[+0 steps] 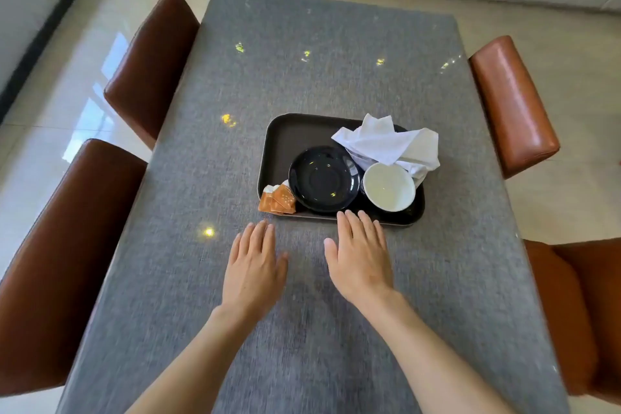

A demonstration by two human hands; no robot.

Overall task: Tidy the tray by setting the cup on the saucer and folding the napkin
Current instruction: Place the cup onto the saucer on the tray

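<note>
A dark brown tray [285,134] lies on the grey table. On it, a glossy black saucer [323,178] sits at the front middle. A cup [388,186], white inside, stands to its right, beside the saucer and not on it. A crumpled white napkin [389,141] fills the tray's back right corner, partly over the rim. My left hand [253,265] lies flat, palm down, on the table in front of the tray. My right hand [361,255] is also flat, its fingertips at the tray's front rim. Both hands hold nothing.
Orange sachets [277,200] lean over the tray's front left corner. The grey table [302,60] stretches far behind the tray. Brown leather chairs stand at the left [151,60] [57,245] and at the right [514,104] [578,312].
</note>
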